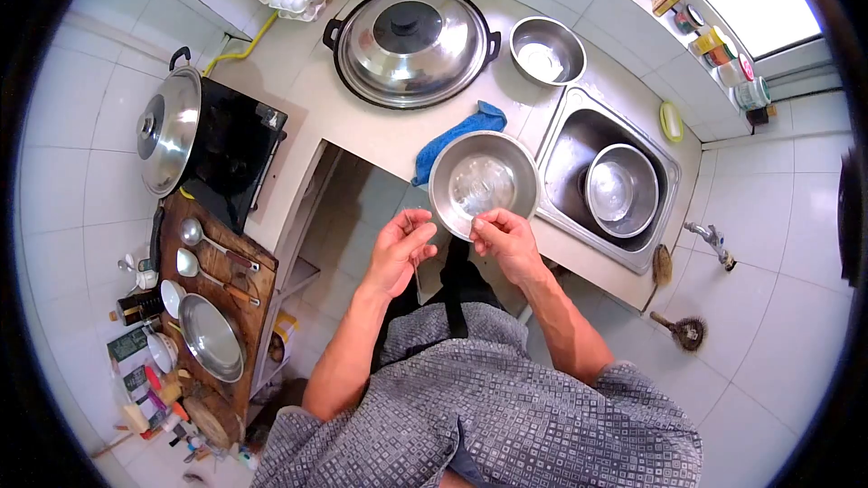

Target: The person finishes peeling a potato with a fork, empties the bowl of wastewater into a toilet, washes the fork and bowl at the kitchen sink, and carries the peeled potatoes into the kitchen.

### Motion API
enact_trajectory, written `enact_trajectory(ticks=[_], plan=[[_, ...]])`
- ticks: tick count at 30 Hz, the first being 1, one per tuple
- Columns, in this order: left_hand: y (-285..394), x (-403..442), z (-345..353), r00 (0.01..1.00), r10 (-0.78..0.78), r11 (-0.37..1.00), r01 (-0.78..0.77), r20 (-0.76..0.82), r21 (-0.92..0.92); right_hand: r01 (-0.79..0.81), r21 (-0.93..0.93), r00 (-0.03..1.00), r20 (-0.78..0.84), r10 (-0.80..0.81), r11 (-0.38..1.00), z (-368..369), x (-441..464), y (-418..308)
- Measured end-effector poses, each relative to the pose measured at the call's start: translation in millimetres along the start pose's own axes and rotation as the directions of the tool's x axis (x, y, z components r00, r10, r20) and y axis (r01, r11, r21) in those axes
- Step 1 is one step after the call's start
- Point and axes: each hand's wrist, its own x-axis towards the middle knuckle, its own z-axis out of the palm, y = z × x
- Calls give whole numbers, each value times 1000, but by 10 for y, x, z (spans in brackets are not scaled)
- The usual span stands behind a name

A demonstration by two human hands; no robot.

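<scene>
Draws thumb and fingertips of the right hand (510,244) together at the near rim of the steel bowl (488,158); curls the left hand (396,253) loosely just left, thumb close to index finger. Cannot tell, for either, whether pinching something thin. Below, at the counter's (380,131) near edge: steel bowl, left of the sink (579,226), blue cloth (457,137) along its far-left side. Farther: lidded wok (407,63).
</scene>
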Motion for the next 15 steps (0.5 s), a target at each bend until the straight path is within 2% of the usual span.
enact_trajectory(ticks=[3,5,6,8,15], plan=[[154,-13,255,999,2,999,1,-54,48,-5,1,1000,29,5,1000,84,-66,-49],[177,16,293,998,26,997,-30,63,67,-13,-1,999,47,13,1000,122,-108,-74],[176,41,284,998,20,997,-24,65,68,-21,-6,997,71,21,1000,142,-128,-85],[165,82,255,991,30,984,-53,130,173,-15,-30,995,95,17,999,197,-171,-118],[225,73,243,984,-29,971,-14,174,240,25,-75,988,153,-13,997,204,-242,-113]])
